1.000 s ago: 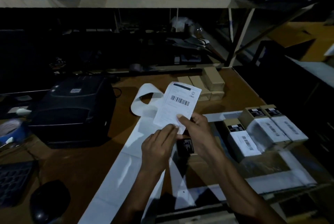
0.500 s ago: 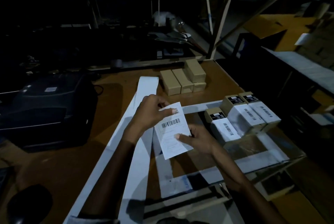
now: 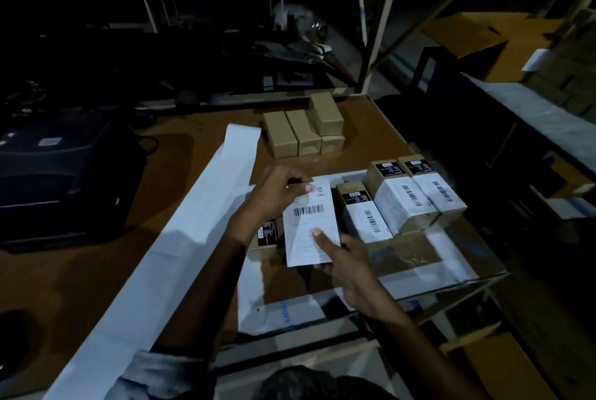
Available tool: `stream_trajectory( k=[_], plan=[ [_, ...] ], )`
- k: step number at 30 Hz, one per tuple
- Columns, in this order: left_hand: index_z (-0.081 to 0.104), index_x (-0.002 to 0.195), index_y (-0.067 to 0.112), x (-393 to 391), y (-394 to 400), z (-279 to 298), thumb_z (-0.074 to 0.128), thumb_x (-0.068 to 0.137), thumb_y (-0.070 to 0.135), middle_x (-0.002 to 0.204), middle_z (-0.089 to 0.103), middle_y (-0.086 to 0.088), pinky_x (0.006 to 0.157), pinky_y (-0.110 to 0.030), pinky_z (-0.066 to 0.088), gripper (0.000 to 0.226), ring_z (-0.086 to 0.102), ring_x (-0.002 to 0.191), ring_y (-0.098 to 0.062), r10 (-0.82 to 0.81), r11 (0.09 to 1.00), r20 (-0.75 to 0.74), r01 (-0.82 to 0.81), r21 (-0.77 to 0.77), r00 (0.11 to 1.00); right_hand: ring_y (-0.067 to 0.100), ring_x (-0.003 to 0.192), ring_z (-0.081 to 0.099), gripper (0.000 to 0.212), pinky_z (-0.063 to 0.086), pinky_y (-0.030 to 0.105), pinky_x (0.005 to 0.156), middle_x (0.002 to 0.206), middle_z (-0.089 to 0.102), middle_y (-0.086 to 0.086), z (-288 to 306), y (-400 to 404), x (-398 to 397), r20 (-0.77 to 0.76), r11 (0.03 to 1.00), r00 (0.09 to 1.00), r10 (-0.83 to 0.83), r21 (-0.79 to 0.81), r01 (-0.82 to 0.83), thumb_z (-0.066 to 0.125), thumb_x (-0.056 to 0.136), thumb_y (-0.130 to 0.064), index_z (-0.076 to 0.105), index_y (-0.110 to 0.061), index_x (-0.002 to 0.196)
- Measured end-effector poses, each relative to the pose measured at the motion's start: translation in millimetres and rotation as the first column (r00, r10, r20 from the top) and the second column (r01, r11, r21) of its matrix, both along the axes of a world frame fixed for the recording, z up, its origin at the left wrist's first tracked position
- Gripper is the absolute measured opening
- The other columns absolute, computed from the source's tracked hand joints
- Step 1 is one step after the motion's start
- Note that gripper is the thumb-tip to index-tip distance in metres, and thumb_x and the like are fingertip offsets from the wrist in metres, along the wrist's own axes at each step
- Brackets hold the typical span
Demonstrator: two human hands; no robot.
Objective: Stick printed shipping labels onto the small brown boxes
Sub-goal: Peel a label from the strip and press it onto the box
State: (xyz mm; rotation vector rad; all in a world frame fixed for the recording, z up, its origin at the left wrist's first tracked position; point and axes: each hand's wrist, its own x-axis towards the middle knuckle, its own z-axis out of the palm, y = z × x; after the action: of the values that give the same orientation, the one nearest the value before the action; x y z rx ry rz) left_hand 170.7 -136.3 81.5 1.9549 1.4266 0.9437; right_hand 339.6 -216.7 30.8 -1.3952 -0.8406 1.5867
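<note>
A white shipping label (image 3: 309,222) with a barcode lies over a small brown box (image 3: 266,233), of which only the left end with a black sticker shows. My left hand (image 3: 277,190) pinches the label's top edge. The thumb of my right hand (image 3: 342,257) lies on the label's lower part, with the fingers underneath. Three labelled brown boxes (image 3: 403,199) stand just to the right. Several plain brown boxes (image 3: 303,130) sit stacked further back on the table.
A long strip of white label backing (image 3: 180,244) runs diagonally across the brown table (image 3: 80,277). A black label printer (image 3: 61,173) stands at the left. White paper strips (image 3: 277,312) lie near the table's front edge. A shelf frame (image 3: 364,28) rises behind.
Both hands carried the label down from an upright hold and to the right, and it now lies over a box beside the labelled ones. The camera view shifted to the right.
</note>
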Motion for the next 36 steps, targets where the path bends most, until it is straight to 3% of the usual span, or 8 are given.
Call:
stream_trajectory(
  k=[7, 12, 14, 16, 19, 25, 30, 36],
  plan=[
    [0.079, 0.094, 0.005, 12.3, 15.4, -5.4, 0.073, 0.087, 0.009, 0.093, 0.075, 0.001, 0.067, -0.005, 0.042, 0.010, 0.062, 0.077, 0.012, -0.048, 0.999, -0.045, 0.048, -0.020, 0.998, 0.019, 0.089, 0.074, 0.017, 0.060, 0.030, 0.071, 0.094, 0.078, 0.004, -2.9, -2.1, 8.9, -0.232, 0.987, 0.969, -0.081, -0.154, 0.045, 0.076, 0.088, -0.026, 0.070, -0.015, 0.100],
    [0.074, 0.072, 0.005, 3.6, 28.8, -12.8, 0.086, 0.074, 0.009, 0.066, 0.070, 0.000, 0.058, -0.018, 0.041, 0.013, 0.058, 0.059, 0.000, -0.071, 0.992, -0.078, 0.063, -0.105, 0.994, 0.023, 0.084, 0.076, 0.023, 0.061, 0.029, 0.065, 0.101, 0.077, 0.013, -14.9, -5.9, 3.1, -0.281, 0.973, 0.953, -0.117, -0.227, 0.053, 0.077, 0.087, -0.018, 0.069, -0.006, 0.106],
    [0.078, 0.089, 0.002, 2.3, 32.0, -16.0, 0.084, 0.076, 0.009, 0.075, 0.073, 0.000, 0.065, -0.016, 0.044, 0.017, 0.063, 0.065, 0.003, -0.103, 0.983, -0.073, 0.090, -0.160, 0.992, 0.025, 0.083, 0.076, 0.023, 0.062, 0.031, 0.064, 0.101, 0.076, 0.017, -18.8, -8.9, -3.0, -0.308, 0.965, 0.939, -0.155, -0.249, 0.078, 0.075, 0.088, -0.012, 0.068, 0.000, 0.106],
    [0.078, 0.099, 0.002, 0.8, 34.3, -19.8, 0.081, 0.079, 0.006, 0.085, 0.076, -0.003, 0.068, -0.016, 0.049, 0.021, 0.069, 0.076, -0.002, -0.120, 0.974, -0.047, 0.109, -0.201, 0.992, 0.028, 0.089, 0.075, 0.022, 0.063, 0.033, 0.065, 0.100, 0.076, 0.019, -20.0, -9.8, -7.6, -0.291, 0.963, 0.940, -0.178, -0.250, 0.105, 0.076, 0.087, -0.009, 0.069, 0.005, 0.102],
    [0.080, 0.092, 0.005, -4.5, 37.6, -25.5, 0.079, 0.082, 0.008, 0.089, 0.077, -0.004, 0.072, -0.025, 0.053, 0.011, 0.072, 0.083, -0.016, -0.107, 0.979, -0.029, 0.100, -0.179, 0.994, 0.026, 0.089, 0.074, 0.018, 0.063, 0.030, 0.064, 0.094, 0.077, 0.015, -22.7, -7.5, -13.2, -0.239, 0.962, 0.953, -0.186, -0.240, 0.128, 0.079, 0.084, -0.010, 0.070, 0.002, 0.095],
    [0.081, 0.089, 0.010, -21.0, 43.4, -46.5, 0.080, 0.083, 0.018, 0.091, 0.076, 0.002, 0.071, -0.029, 0.051, 0.009, 0.069, 0.081, -0.010, -0.047, 0.986, -0.044, 0.039, -0.162, 0.998, 0.015, 0.074, 0.075, 0.024, 0.062, 0.032, 0.061, 0.096, 0.076, 0.012, -29.1, -6.6, -32.3, -0.183, 0.948, 0.933, -0.309, -0.135, 0.287, 0.081, 0.080, 0.000, 0.060, -0.008, 0.090],
    [0.080, 0.086, 0.019, -29.5, 48.0, -64.1, 0.082, 0.081, 0.027, 0.105, 0.064, 0.007, 0.078, -0.028, 0.049, 0.010, 0.058, 0.096, -0.005, -0.059, 0.987, -0.056, 0.050, -0.155, 0.997, 0.019, 0.078, 0.076, 0.039, 0.063, 0.038, 0.066, 0.091, 0.077, 0.009, -40.4, -12.2, -48.2, -0.146, 0.900, 0.889, -0.435, -0.065, 0.430, 0.085, 0.073, 0.004, 0.061, -0.009, 0.101],
    [0.078, 0.086, 0.011, -25.8, 53.6, -60.8, 0.076, 0.087, 0.017, 0.091, 0.076, -0.004, 0.069, -0.023, 0.052, 0.006, 0.072, 0.084, -0.014, -0.126, 0.923, 0.131, 0.165, -0.347, 0.983, 0.026, 0.084, 0.076, 0.048, 0.062, 0.035, 0.068, 0.096, 0.078, 0.011, -42.4, -11.0, -48.3, -0.132, 0.883, 0.875, -0.466, -0.008, 0.469, 0.085, 0.075, 0.001, 0.060, -0.005, 0.116]
  ],
)
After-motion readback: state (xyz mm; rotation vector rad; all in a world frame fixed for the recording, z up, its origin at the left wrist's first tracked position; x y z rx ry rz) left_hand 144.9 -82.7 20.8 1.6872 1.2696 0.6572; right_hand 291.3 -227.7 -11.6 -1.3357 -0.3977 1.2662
